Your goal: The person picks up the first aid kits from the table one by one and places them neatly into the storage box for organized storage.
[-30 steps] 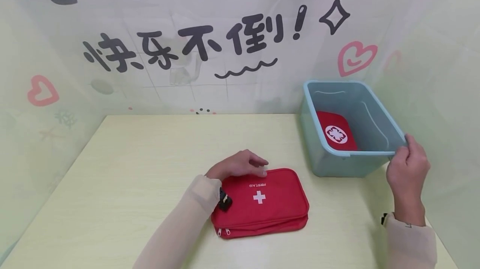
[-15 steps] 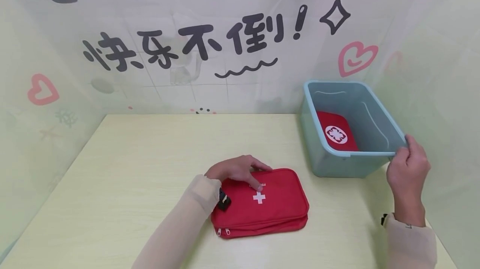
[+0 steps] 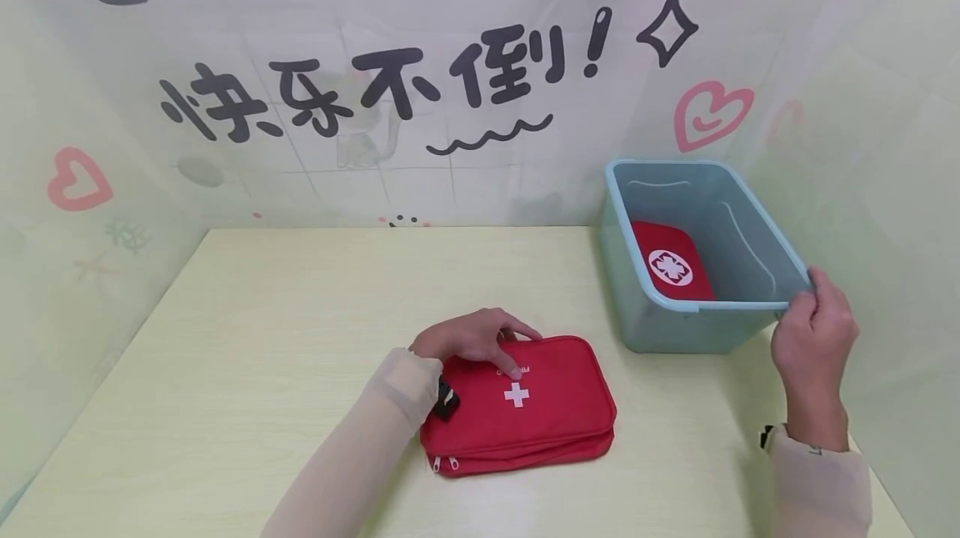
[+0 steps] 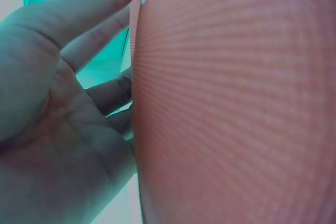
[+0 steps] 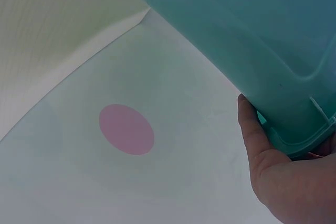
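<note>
Left hand point(image 3: 476, 336) grips the red pouch point(image 3: 551, 413) lying partly beneath it.

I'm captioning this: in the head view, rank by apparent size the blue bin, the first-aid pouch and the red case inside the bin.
1. Blue bin
2. First-aid pouch
3. Red case, counting only its visible part

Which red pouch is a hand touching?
The red pouch on the table, white cross on top: the left hand touches it. The other, round-emblemed pouch lies untouched in the blue bin.
</note>
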`<state>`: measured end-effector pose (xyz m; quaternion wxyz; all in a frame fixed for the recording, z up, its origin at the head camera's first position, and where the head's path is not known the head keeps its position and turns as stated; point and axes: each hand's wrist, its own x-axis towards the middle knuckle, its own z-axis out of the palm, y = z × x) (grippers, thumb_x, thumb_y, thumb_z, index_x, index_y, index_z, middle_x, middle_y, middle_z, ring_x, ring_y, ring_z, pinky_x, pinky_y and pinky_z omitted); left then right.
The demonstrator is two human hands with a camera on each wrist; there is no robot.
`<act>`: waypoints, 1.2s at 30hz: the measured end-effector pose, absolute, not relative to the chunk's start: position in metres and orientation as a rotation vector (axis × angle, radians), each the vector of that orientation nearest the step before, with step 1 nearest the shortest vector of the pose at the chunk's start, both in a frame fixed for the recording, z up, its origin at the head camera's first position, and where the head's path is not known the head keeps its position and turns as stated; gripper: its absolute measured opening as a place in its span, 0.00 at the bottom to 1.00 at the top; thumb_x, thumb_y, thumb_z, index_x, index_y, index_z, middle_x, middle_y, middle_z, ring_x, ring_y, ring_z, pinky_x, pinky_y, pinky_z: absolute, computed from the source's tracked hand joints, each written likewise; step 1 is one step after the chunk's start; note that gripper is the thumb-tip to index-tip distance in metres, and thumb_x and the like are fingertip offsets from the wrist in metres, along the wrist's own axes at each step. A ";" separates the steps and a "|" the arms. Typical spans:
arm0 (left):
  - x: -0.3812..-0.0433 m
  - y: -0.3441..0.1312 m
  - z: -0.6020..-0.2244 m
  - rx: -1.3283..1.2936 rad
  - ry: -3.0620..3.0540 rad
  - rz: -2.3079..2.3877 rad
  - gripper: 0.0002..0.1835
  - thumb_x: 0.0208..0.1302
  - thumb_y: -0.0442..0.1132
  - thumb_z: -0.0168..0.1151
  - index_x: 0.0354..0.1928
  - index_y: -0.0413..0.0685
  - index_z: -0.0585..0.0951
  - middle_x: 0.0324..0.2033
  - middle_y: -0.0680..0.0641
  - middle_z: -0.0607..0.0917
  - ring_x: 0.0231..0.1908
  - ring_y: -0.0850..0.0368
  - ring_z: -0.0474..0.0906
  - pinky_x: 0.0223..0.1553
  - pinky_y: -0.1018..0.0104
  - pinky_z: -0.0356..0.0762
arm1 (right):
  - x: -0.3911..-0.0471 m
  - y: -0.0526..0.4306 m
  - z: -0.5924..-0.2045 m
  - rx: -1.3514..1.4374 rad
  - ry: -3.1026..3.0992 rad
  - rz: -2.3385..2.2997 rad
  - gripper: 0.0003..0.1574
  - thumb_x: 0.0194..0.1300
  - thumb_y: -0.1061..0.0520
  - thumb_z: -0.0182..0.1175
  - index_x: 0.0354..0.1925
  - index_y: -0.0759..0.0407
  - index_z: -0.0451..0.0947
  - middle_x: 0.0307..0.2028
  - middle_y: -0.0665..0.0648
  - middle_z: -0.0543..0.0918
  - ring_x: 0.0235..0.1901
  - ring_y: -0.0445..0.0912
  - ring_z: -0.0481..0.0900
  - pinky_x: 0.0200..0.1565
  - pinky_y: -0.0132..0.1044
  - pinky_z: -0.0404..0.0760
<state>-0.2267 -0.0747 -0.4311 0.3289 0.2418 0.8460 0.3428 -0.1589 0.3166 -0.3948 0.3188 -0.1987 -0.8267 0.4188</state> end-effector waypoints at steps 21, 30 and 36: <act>-0.228 -0.074 -0.428 0.603 2.238 0.862 0.30 0.46 0.40 0.81 0.52 0.60 0.78 0.45 0.51 0.79 0.42 0.55 0.79 0.40 0.61 0.83 | -0.159 0.317 -0.396 -0.506 -2.156 1.090 0.32 0.73 0.58 0.35 0.68 0.66 0.69 0.63 0.70 0.73 0.61 0.63 0.70 0.68 0.53 0.64; -0.228 -0.078 -0.423 0.578 2.157 0.970 0.29 0.50 0.40 0.78 0.56 0.63 0.79 0.43 0.50 0.81 0.39 0.53 0.83 0.38 0.59 0.85 | -0.159 0.317 -0.396 -0.509 -2.153 1.088 0.32 0.73 0.58 0.35 0.68 0.66 0.69 0.63 0.70 0.73 0.61 0.63 0.71 0.67 0.52 0.65; -0.231 -0.082 -0.421 0.653 2.189 1.023 0.26 0.56 0.38 0.73 0.58 0.55 0.81 0.41 0.50 0.83 0.36 0.54 0.84 0.39 0.62 0.84 | -0.159 0.317 -0.397 -0.501 -2.145 1.084 0.31 0.72 0.59 0.36 0.67 0.66 0.70 0.63 0.71 0.74 0.61 0.64 0.71 0.67 0.52 0.65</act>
